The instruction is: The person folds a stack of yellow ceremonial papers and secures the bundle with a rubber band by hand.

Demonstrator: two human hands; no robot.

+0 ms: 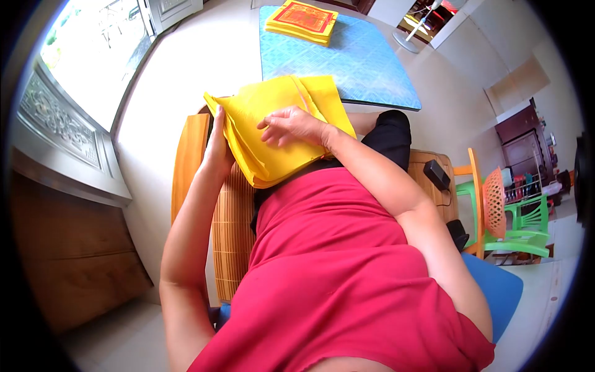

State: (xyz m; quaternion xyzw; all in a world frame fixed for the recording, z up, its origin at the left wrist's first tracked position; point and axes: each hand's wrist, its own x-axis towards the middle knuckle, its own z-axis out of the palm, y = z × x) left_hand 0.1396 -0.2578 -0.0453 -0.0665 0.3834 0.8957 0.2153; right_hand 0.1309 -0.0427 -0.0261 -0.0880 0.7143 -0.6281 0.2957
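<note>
A stack of yellow paper sheets [266, 102] lies across the lap, with its layers fanned and uneven along the left side. My left hand [218, 146] grips that left edge, its thumb along the outer side and the other fingers hidden. Over the middle of the top sheet is my right hand [290, 126], its fingers loosely bent and somewhat apart, with nothing held in them. Whether its fingertips touch the paper cannot be made out.
Beyond the lap stands a blue-topped table [347, 62] bearing a stack of yellow papers with red print [304, 18]. A black boxy object [437, 175] rests on the wooden seat at right, near green chairs [527, 217] and an orange basket [494, 201].
</note>
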